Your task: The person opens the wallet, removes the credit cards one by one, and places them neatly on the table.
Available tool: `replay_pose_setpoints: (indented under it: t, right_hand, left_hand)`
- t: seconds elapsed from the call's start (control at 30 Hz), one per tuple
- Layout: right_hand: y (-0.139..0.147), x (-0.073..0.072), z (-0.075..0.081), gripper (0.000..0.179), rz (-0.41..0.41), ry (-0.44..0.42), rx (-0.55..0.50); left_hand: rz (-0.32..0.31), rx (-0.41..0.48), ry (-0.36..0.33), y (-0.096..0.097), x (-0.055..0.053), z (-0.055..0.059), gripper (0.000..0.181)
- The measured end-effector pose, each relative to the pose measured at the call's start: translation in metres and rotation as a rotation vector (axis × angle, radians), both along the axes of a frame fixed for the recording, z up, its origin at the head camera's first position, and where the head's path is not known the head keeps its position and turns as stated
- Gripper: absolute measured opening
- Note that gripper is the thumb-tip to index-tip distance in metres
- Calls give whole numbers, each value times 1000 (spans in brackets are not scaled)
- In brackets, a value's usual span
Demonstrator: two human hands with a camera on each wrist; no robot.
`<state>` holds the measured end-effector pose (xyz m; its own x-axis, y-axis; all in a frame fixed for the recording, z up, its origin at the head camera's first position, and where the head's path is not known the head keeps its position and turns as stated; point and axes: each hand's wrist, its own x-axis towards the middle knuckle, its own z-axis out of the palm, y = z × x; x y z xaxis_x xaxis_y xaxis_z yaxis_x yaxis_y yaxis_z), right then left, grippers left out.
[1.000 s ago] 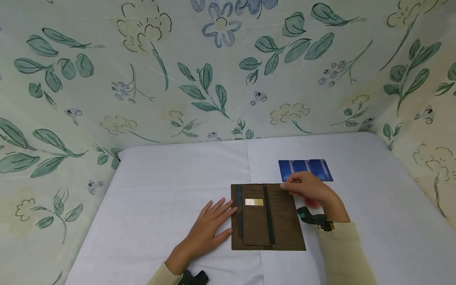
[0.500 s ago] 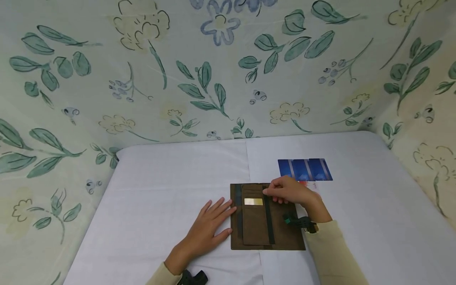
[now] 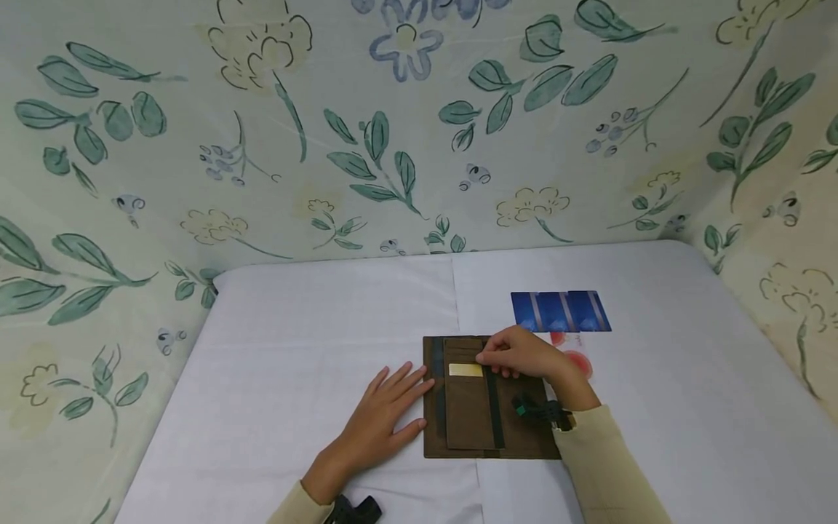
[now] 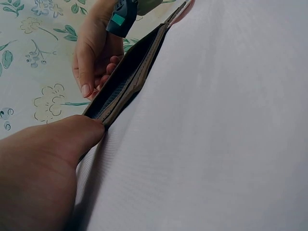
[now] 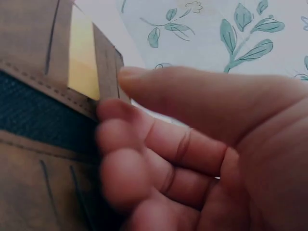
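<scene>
A brown long wallet (image 3: pixel 468 418) lies spread open on the white cloth, its inside facing up. A gold card (image 3: pixel 465 370) shows in one of its left-panel slots. My left hand (image 3: pixel 376 426) rests at the wallet's left edge, fingers spread and fairly straight; in the left wrist view its thumb touches the wallet edge. Over the wallet's upper middle is my right hand (image 3: pixel 527 358), fingers loosely bent. In the right wrist view the thumb and forefinger stand apart beside the gold card (image 5: pixel 83 53), at the slot edges, with nothing visibly held between them.
A row of several blue cards (image 3: pixel 556 313) lies behind the wallet to the right. A white item with red circles (image 3: pixel 579 362) lies just below them, partly hidden by my right hand. Leaf-patterned fabric (image 3: pixel 366 175) rises behind the white-covered table (image 3: pixel 314 313).
My right hand has moved left from the wallet's upper right edge to beside the gold card, uncovering part of the red-and-white item. My left hand stays in place.
</scene>
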<state>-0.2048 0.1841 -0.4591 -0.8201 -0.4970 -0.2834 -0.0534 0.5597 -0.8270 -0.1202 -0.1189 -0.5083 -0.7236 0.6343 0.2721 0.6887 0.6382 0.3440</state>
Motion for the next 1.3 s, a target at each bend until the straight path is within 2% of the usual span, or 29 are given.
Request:
replay_pose_setpoints:
  t: [0.37,0.63,0.9,1.07,1.3]
  right_hand:
    - [-9,3,8,29,-14,8,62]
    - [-12,4,5,21,-17,16,54]
    - [-14,3,2,19,-49,38,98]
    - [-13,2,2,20,-69,34,75]
    - [-10,3,-2,22,-81,-13,8]
  left_hand:
    - [8,13,-21,0,2,1,59]
    - [7,20,-14,-1,2,-1,59]
    - [11,4,-16,-1,1,0,58]
    - [9,7,-8,0,0,1,58]
    - [6,5,-11,0,1,0,59]
